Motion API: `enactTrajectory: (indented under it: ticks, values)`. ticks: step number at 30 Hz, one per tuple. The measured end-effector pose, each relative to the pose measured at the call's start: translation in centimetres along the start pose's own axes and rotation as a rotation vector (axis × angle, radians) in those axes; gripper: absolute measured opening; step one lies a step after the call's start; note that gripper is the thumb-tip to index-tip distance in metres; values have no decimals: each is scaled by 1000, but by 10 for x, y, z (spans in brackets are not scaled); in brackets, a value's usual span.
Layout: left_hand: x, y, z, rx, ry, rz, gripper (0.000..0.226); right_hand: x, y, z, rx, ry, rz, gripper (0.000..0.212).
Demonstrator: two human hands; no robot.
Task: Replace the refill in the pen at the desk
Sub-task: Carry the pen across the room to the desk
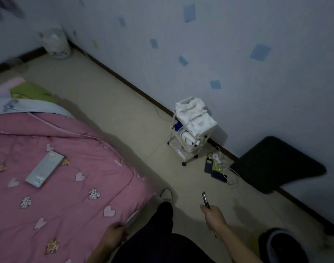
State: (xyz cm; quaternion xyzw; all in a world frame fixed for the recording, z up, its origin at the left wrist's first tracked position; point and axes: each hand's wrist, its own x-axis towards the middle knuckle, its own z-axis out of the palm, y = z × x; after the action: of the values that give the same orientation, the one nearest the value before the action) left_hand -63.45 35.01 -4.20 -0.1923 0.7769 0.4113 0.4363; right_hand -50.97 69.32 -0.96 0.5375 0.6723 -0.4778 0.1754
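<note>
One pen point(205, 199); two hands, right hand point(214, 217) and left hand point(114, 234); one bed point(57, 168) bearing one flat grey box point(45, 168); one white three-tier trolley point(190, 130); one dark chair seat point(276, 164); one bin point(57, 44).

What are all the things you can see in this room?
Pink quilt with heart patches: one, on the bed, left.
Flat grey box: one, lying on the quilt.
Green cloth: one, at the bed's far end.
White tiered cart: one, by the wall, white cloth on top.
Dark phones and cables: several, on the floor beside the cart.
Black chair seat: one, right, by the wall.
Pale round bin: one, in the far corner.
Dark pen: one, in the right hand.
Left hand: at the bed's edge.
Right hand: gripping the pen.
</note>
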Motion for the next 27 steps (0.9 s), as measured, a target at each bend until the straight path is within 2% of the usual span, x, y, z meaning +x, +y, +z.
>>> enactTrajectory:
  ticks: [7, 11, 15, 17, 21, 27]
  values:
    - [64, 158, -13, -82, -19, 14, 14, 73, -94, -35, -163, -95, 114, 29]
    - [98, 250, -31, -79, 19, 101, 19, 120, -149, -52, -167, -150, 194, 34]
    - [133, 313, -49, -114, 62, 121, 23, 172, -214, -61, -210, -185, 219, 36]
    - [152, 336, -56, -154, 86, 109, 26, 201, -253, -62, -234, -188, 190, 38]
    - [187, 383, -70, -217, 131, 64, 28, 248, -355, -52, -338, -236, 66, 27]
    - [235, 449, -108, -361, 214, -15, 19, 314, -533, -14, -504, -275, -135, 39]
